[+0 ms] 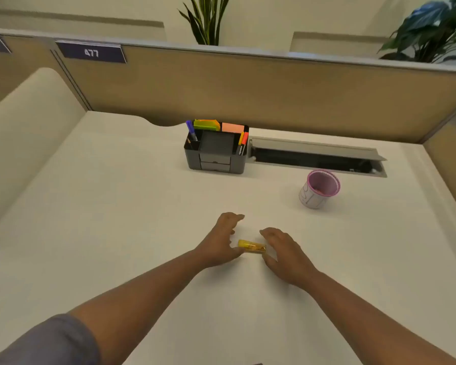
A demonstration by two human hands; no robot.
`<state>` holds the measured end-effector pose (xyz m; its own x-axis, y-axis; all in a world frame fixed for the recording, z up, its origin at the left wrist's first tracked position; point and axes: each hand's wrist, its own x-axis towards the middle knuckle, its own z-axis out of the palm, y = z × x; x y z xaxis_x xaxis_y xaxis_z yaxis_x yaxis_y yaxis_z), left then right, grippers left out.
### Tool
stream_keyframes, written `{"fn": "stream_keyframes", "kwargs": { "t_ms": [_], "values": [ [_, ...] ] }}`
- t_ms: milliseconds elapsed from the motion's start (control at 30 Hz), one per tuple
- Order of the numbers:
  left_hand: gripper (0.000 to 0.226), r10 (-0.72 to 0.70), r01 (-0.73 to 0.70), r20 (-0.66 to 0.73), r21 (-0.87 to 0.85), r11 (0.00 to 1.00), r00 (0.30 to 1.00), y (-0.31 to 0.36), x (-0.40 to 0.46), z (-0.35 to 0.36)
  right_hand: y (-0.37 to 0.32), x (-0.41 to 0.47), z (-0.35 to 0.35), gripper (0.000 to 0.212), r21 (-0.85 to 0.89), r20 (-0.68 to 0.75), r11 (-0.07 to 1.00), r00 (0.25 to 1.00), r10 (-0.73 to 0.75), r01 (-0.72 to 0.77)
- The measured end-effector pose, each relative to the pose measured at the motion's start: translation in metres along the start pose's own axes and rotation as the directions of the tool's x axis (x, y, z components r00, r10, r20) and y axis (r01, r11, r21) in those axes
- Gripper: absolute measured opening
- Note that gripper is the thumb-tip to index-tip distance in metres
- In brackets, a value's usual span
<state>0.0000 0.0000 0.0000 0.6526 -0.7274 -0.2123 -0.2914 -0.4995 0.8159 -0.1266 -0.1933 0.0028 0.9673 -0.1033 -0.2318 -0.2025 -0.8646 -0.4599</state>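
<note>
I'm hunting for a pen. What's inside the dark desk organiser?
The desk organiser holds a purple pen at its left, green notes and pink notes at the back, markers at its right. Its shut front drawers hide whatever they hold.

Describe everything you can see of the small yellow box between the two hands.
The yellow box is small, oblong, seemingly clear plastic, with golden contents too small to identify. It lies flat on the white desk, lengthwise across the view. The thumb of the left hand touches its left end, that of the right hand its right end; their fingers are spread.
</note>
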Motion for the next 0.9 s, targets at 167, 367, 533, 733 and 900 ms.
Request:
{"fn": "stream_keyframes", "kwargs": {
  "t_ms": [167, 367, 533, 733, 900],
  "values": [
    [0.067, -0.025, 0.022, 0.049, 0.061, 0.998, 0.998, -0.015, 0.000, 0.012, 0.001, 0.011, 0.012, 0.058, 0.115, 0.036, 0.992, 0.998, 0.052, -0.056],
    [0.030, 0.017, -0.017, 0.003, 0.130, 0.991, 1.000, -0.012, 0.004, 0.017, -0.006, 0.016, 0.012, 0.045, 0.096, 0.001, 0.992, 0.997, 0.082, -0.082],
    [0.030, -0.082, 0.083, 0.029, -0.023, 0.996, 0.996, -0.008, 0.003, 0.014, -0.005, 0.017, 0.012, 0.026, 0.152, -0.025, 0.986, 0.997, 0.067, -0.063],
    [0.021, -0.117, 0.103, -0.063, -0.191, 0.976, 0.991, 0.010, 0.005, 0.015, -0.007, 0.019, 0.009, 0.023, 0.351, -0.060, 0.933, 0.993, 0.101, -0.074],
    [0.030, -0.090, 0.069, -0.084, -0.222, 0.973, 0.992, 0.014, 0.008, 0.012, -0.006, 0.017, 0.006, 0.029, 0.375, -0.046, 0.923, 0.992, 0.116, -0.090]
  ]
}}
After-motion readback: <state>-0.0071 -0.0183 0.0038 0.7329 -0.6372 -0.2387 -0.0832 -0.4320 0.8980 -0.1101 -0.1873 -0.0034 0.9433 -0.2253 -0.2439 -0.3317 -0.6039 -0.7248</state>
